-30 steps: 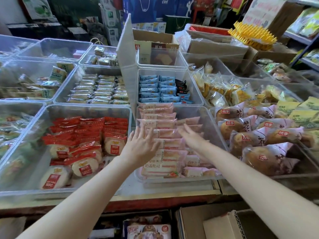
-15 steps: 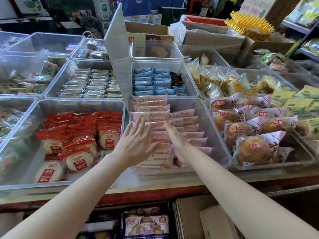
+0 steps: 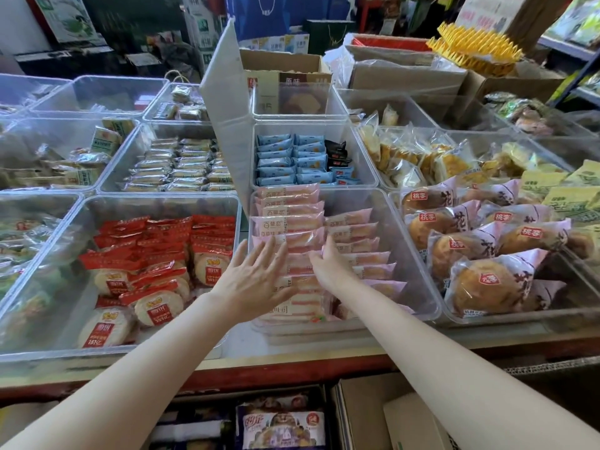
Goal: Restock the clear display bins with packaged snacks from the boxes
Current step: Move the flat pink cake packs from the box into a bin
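A clear bin (image 3: 406,241) in the middle of the counter holds two rows of pink packaged cakes (image 3: 289,219). My left hand (image 3: 256,277) lies flat with spread fingers on the left row. My right hand (image 3: 331,264) rests between the two rows, its fingers straight against the packets. Neither hand holds a packet. Below the counter edge, an open box (image 3: 279,423) shows more packaged snacks.
Around it stand clear bins: red-wrapped round cakes (image 3: 156,264) on the left, blue packets (image 3: 292,157) behind, pastries in purple-and-clear wrappers (image 3: 480,248) on the right. A tilted clear lid (image 3: 227,102) stands at the back. Cardboard boxes (image 3: 399,417) sit under the counter.
Both hands slid slightly toward me along the pink packets, and the right hand moved left to the gap between the rows. The view shifted a little.
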Demonstrator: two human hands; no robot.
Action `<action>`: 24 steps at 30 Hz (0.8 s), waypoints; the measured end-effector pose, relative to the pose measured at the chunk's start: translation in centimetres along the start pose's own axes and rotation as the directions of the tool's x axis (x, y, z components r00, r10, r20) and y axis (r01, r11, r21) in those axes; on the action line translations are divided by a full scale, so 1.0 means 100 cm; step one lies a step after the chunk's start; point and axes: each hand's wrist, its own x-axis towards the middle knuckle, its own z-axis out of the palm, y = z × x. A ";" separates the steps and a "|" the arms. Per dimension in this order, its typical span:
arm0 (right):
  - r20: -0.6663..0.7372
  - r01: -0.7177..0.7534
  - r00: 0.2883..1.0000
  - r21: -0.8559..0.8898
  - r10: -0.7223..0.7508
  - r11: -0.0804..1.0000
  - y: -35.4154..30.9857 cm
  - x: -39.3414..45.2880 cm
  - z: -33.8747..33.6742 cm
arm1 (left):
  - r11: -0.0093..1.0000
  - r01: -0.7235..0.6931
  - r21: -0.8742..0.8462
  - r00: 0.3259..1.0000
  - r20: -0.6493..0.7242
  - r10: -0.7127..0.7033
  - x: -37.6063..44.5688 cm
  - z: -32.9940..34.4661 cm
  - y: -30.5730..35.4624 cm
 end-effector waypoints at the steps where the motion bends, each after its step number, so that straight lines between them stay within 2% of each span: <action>1: -0.023 0.044 0.999 -0.049 -0.045 0.998 -0.003 0.001 -0.005 | 1.000 0.013 -0.011 1.000 -0.002 -0.013 0.004 -0.004 -0.001; 4: -0.052 0.133 0.988 -0.167 -0.144 0.977 -0.014 0.007 -0.015 | 0.993 0.072 -0.092 0.997 -0.009 -0.073 0.020 -0.019 -0.002; 9: -0.029 0.086 0.995 -0.132 -0.090 0.988 -0.031 0.026 -0.005 | 0.980 0.143 -0.139 0.989 0.058 -0.136 0.036 -0.024 -0.001; 12: 0.002 0.113 0.993 -0.233 -0.116 0.966 -0.028 0.026 0.003 | 0.978 0.162 -0.131 0.985 0.082 -0.152 0.032 -0.017 -0.002; 14: 0.003 0.147 0.988 -0.260 -0.151 0.954 -0.024 0.025 0.002 | 0.988 0.129 -0.089 0.991 0.039 -0.126 0.029 -0.018 -0.005; 16: -0.051 0.169 0.982 -0.217 -0.184 0.961 -0.025 0.028 -0.004 | 0.991 0.117 -0.069 0.991 -0.060 -0.121 0.032 -0.023 -0.012; 19: -0.183 0.072 0.979 -0.125 -0.094 0.990 -0.035 0.045 -0.016 | 0.979 0.155 -0.130 0.975 -0.138 -0.173 0.051 -0.031 -0.021; 21: -0.173 0.013 0.985 -0.095 -0.029 0.995 -0.041 0.058 -0.018 | 0.975 0.167 -0.146 0.981 -0.079 -0.180 0.064 -0.032 -0.020; 24: -0.121 0.014 0.992 -0.102 -0.026 0.995 -0.047 0.071 -0.011 | 0.970 0.197 -0.140 0.980 0.018 -0.197 0.077 -0.025 -0.021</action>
